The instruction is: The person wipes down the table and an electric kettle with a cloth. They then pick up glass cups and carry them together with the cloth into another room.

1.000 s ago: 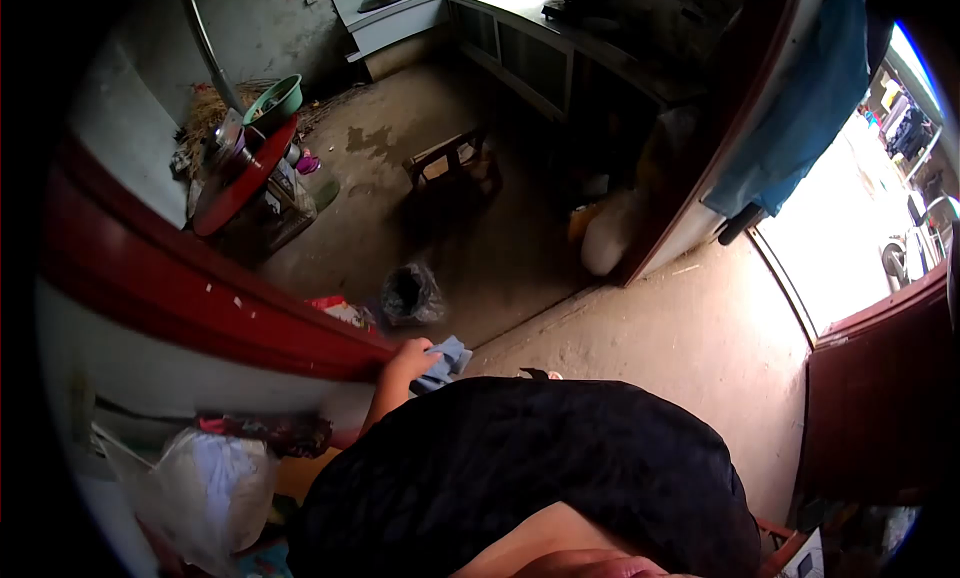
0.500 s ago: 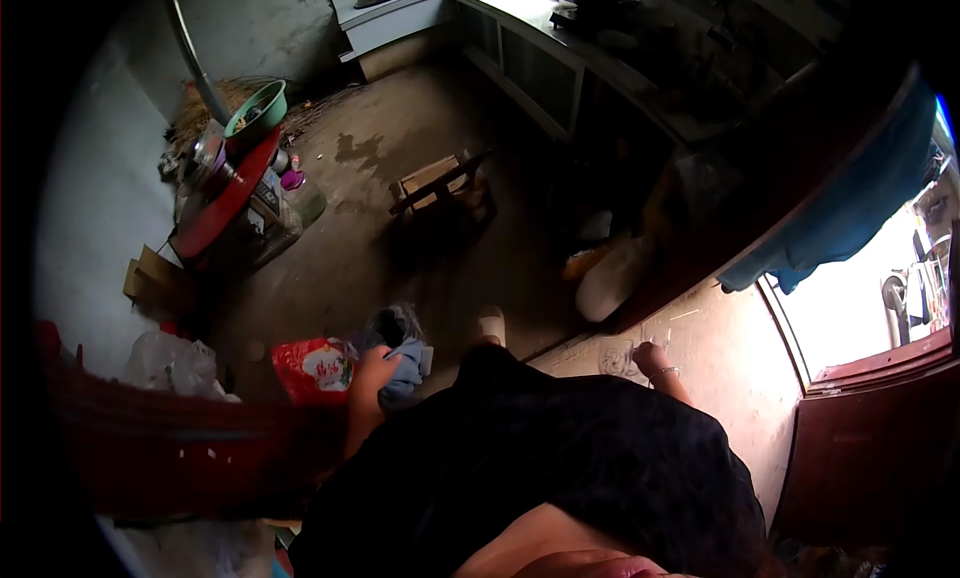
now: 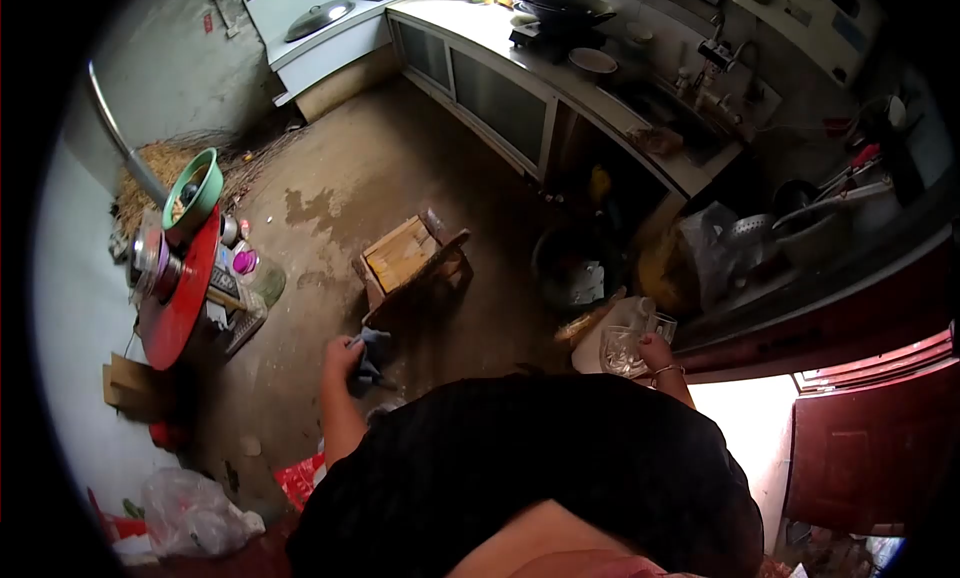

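Note:
My left hand [image 3: 344,356] is closed around a bunched grey-blue cloth [image 3: 373,358], which hangs over the floor in front of me. My right hand [image 3: 657,352] grips clear glassware that looks like glass mugs [image 3: 621,351], one on each side of my fingers. A bracelet circles that wrist. Just ahead of the cloth stands a low wooden stool or chair [image 3: 402,253], partly in shadow. Behind the glass mugs is a pale, bulky object [image 3: 592,350] whose kind I cannot make out.
Along the right runs a counter [image 3: 470,20] with a wok [image 3: 560,10] and a sink [image 3: 655,113]. A dark bin [image 3: 575,268] stands below. To the left are a red round table [image 3: 180,313], a green basin [image 3: 196,190] and a plastic bag [image 3: 195,508]. A red door [image 3: 850,458] stands at right.
I have moved forward from the doorway into the kitchen, so the stool and counter look closer. Both hands have kept hold of the cloth and the glass mugs.

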`<state>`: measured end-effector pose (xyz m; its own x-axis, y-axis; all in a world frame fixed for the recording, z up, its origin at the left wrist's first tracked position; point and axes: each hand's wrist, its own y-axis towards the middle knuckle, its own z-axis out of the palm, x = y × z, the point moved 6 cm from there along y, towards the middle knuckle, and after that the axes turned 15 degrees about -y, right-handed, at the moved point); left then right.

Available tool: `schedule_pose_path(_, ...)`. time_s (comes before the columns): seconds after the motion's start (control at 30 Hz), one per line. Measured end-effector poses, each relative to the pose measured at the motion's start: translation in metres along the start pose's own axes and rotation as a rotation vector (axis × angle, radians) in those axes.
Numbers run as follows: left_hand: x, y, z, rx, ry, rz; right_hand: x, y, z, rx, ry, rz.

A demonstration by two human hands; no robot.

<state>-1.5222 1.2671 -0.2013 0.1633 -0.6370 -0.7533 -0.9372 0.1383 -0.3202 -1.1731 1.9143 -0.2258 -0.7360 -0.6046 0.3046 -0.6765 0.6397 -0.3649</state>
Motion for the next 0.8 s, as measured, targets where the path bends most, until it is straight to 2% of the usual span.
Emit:
schedule_pose_path(0.03,-0.058,-0.003,-0.009,-0.028,0.06,-0.003,0.003,0.007,-0.005,-0.015,0.148,0.046)
schedule_pose_path(0.07,-0.099,0.003,-0.013,-0.058,0.123,-0.005,0.007,0.018,-0.008,-0.02,0.158,0.052)
schedule_pose_path(0.13,-0.137,0.041,-0.011,-0.066,0.111,0.084,0.008,0.045,-0.015,-0.12,0.297,0.055)
schedule_pose_path(0.23,-0.211,0.086,-0.005,-0.042,0.166,0.201,0.018,0.079,-0.029,-0.063,0.404,0.158)
schedule_pose_path(0.3,-0.258,0.112,0.006,-0.035,0.146,0.342,0.053,0.089,-0.068,-0.077,0.442,0.179)
schedule_pose_path(0.37,-0.296,0.142,0.021,-0.002,0.096,0.382,0.062,0.117,-0.077,-0.078,0.48,0.2)
schedule_pose_path(0.43,-0.338,0.168,0.037,0.028,0.053,0.438,0.077,0.155,-0.09,-0.116,0.667,0.066)
schedule_pose_path(0.47,-0.357,0.181,0.047,0.043,0.064,0.417,0.082,0.171,-0.093,-0.081,0.746,0.071)
schedule_pose_path(0.57,-0.404,0.221,0.078,0.111,0.045,0.387,0.104,0.206,-0.124,-0.089,0.804,0.046)
schedule_pose_path(0.63,-0.441,0.24,0.102,0.125,0.112,0.44,0.122,0.218,-0.152,-0.105,0.834,0.029)
schedule_pose_path(0.8,-0.52,0.276,0.148,0.18,0.041,0.529,0.121,0.263,-0.182,-0.187,0.837,-0.072)
